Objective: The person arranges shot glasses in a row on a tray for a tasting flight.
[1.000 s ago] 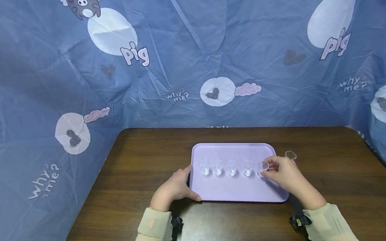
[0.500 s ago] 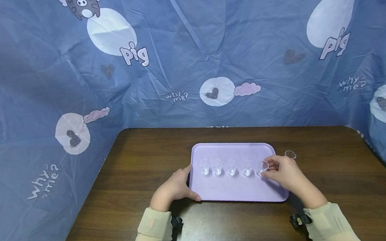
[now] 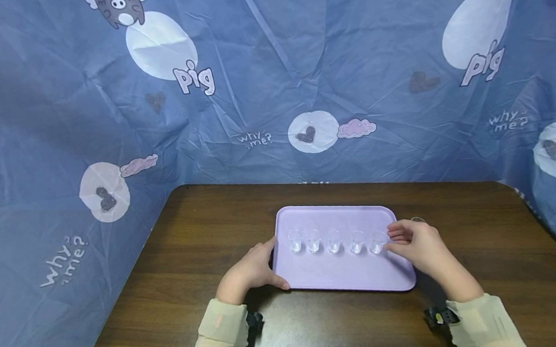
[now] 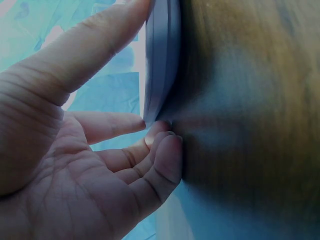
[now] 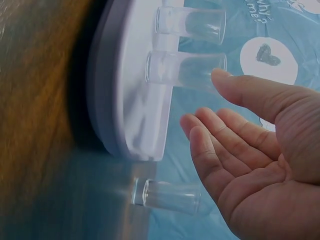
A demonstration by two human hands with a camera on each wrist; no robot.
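Note:
Several small clear shot glasses [image 3: 334, 242] stand upright in a row across a lilac tray [image 3: 335, 275]. My right hand [image 3: 421, 244] is beside the rightmost glass [image 3: 376, 243], thumb and fingers spread apart. In the right wrist view the thumb tip overlaps that glass's rim [image 5: 220, 62]; whether it touches, I cannot tell. My left hand [image 3: 251, 268] rests at the tray's left edge, thumb at the near corner. In the left wrist view its other fingers [image 4: 167, 157] lie against the table by the tray's side [image 4: 162, 55].
Another clear shot glass [image 5: 172, 196] stands on the table off the tray's right end, mostly hidden behind my right hand in the head view. The brown wooden table [image 3: 203, 217] is surrounded by blue printed cloth [image 3: 233, 106] at the back and sides.
My right hand has let go of the rightmost glass and drawn slightly to the right, covering more of the off-tray glass. That released glass stands in the row. The left hand and tray stay put.

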